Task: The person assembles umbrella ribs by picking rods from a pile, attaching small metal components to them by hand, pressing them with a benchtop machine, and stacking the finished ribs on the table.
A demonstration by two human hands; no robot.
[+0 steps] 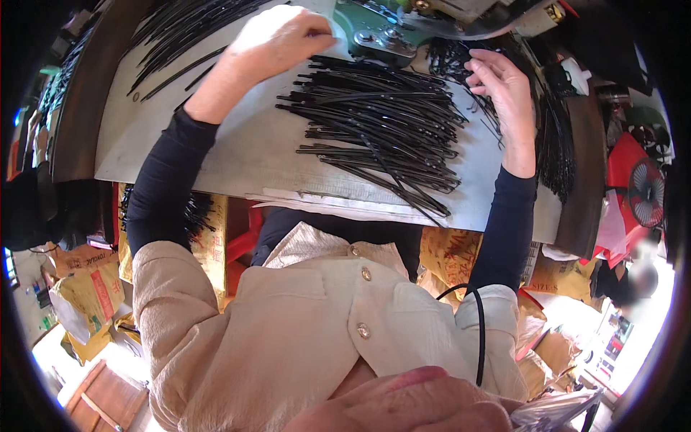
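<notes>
A wide pile of thin black rods point(381, 108) lies crosswise on the pale metal tabletop point(237, 155) in front of me. Beyond it stands a green machine point(353, 18) with a shiny metal plate point(385, 42). My left hand point(284, 39) is just left of that plate, thumb and fingers pinched together; what they hold, if anything, is too small to make out. To the right of the machine, my right hand point(502, 83) is raised over more black rods point(450, 57) with its fingers curled in. Anything between those fingertips cannot be made out.
Another bundle of black rods point(183, 32) spreads over the far left of the table, and one more point(554, 144) lies along its right edge. Yellow printed sacks point(450, 252) stand below the front edge. A fan point(646, 191) and a red thing point(622, 169) are at the right.
</notes>
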